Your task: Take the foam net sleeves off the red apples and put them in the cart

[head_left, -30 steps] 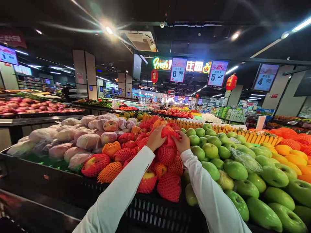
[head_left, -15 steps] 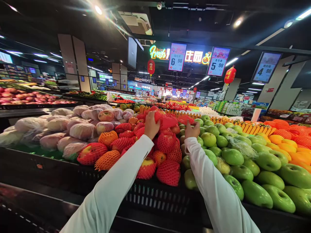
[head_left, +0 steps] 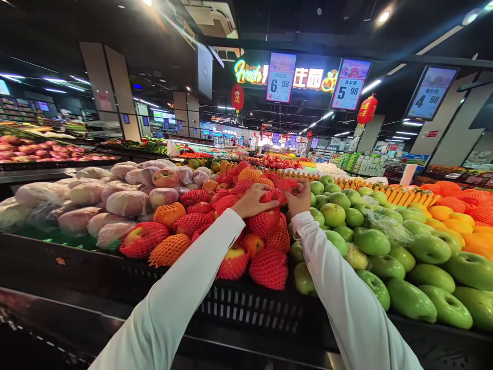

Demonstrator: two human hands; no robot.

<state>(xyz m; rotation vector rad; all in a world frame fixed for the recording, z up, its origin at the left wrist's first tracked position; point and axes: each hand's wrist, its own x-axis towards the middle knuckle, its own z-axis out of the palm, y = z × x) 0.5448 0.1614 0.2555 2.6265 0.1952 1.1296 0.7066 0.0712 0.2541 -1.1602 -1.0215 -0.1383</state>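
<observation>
Red apples in foam nets point(head_left: 268, 269) fill the middle of the display, with a few orange nets among them. My left hand point(head_left: 253, 201) rests over the netted apples toward the back, fingers spread and reaching right. Close by on its right, my right hand point(head_left: 299, 197) has its fingers closed on a red foam net point(head_left: 288, 185); whether an apple is inside I cannot tell. Below both hands lies a red-netted apple point(head_left: 265, 222).
Green apples point(head_left: 372, 241) are heaped on the right, with orange fruit point(head_left: 442, 213) beyond. Plastic-wrapped fruit point(head_left: 129, 203) is piled at left. A black slotted crate edge point(head_left: 250, 308) runs along the front. Price screens point(head_left: 281, 77) and red lanterns point(head_left: 367, 109) hang overhead.
My left hand has come off the red foam net stretched between both hands and lowered, its fingers now spread over the apples. My right hand keeps its hold on red netting.
</observation>
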